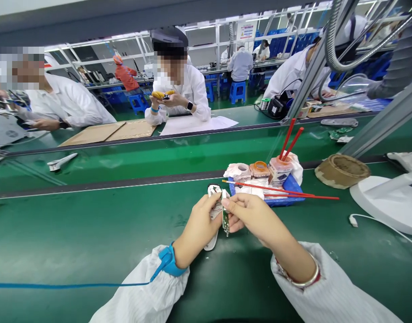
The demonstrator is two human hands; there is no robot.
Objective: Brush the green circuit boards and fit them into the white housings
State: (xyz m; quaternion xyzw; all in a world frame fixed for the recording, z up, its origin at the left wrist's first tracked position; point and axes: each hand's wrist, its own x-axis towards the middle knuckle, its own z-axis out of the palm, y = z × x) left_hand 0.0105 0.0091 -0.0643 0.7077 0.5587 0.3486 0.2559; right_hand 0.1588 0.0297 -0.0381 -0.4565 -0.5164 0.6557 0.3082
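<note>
Your left hand (197, 220) clamps a white plastic housing (213, 215); your right hand (253, 215) pinches a green circuit board (225, 214).
Both sit over the green bench mat (91, 233), near the blue tray's (286, 198) front edge; a loose pinch could drop the board.

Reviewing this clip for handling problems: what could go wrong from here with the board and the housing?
The green circuit board, pinched by the bare right hand, might slip or knock against the white plastic housing in the left hand. The cord of the blue wrist strap could snag and tug that hand. The long red stick lying across the blue tray might get knocked.
</note>
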